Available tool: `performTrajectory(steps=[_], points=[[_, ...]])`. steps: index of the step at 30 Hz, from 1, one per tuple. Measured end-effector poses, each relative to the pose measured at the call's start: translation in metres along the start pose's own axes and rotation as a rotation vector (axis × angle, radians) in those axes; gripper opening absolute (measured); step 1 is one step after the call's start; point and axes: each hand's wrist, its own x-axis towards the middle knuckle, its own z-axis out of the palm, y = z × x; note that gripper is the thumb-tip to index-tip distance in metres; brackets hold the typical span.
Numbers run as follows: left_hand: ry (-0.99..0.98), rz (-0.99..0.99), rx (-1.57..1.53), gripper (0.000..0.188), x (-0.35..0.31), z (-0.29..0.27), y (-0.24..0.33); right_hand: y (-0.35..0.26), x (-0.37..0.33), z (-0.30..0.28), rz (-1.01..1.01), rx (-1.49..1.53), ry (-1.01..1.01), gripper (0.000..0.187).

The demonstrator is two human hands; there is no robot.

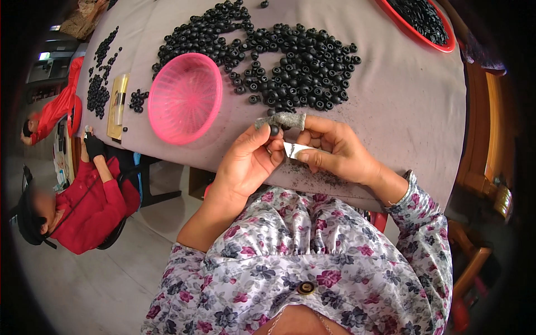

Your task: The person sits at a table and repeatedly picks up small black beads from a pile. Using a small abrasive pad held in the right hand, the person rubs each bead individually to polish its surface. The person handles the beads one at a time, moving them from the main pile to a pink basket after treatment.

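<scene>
My left hand (pixel 243 162) is closed, with a small black round rubber-like part (pixel 274 130) pinched at the fingertips. Opposite it, my right hand (pixel 341 149) grips a small white piece (pixel 293 149) with a dark jagged line across it, between thumb and fingers; its exact kind is unclear. Grey cloth covers (pixel 285 120) wrap fingertips where the two hands meet. Just beyond the hands spreads a large pile of similar black parts (pixel 307 67), many with a hole in one end. Dark crumbs (pixel 321 180) lie on the cloth below my right hand.
A pink mesh basket (pixel 158 114) stands left of the pile. Further left are a gold box (pixel 115 106) and smaller clusters of black parts (pixel 98 95). A red basin (pixel 444 47) holds black pieces at the far right. Two people in red sit at left, one nearby (pixel 92 209).
</scene>
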Motion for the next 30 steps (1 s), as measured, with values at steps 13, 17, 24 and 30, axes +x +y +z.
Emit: performTrajectory(steps=[13, 17, 24, 30], points=[[-0.098, -0.074, -0.010, 0.024, 0.003, 0.009, -0.011, 0.000, 0.003, -0.005, 0.043, 0.079, -0.047, 0.023], [-0.075, -0.069, -0.037, 0.023, 0.003, 0.005, -0.012, -0.002, 0.002, -0.005, 0.039, 0.079, -0.039, 0.023], [-0.122, -0.008, 0.041, 0.023, 0.003, 0.000, -0.010, 0.002, 0.002, -0.007, 0.029, 0.082, -0.047, 0.023], [-0.123, 0.013, 0.042, 0.024, 0.002, -0.001, -0.011, 0.005, 0.003, -0.008, 0.038, 0.092, -0.064, 0.020]])
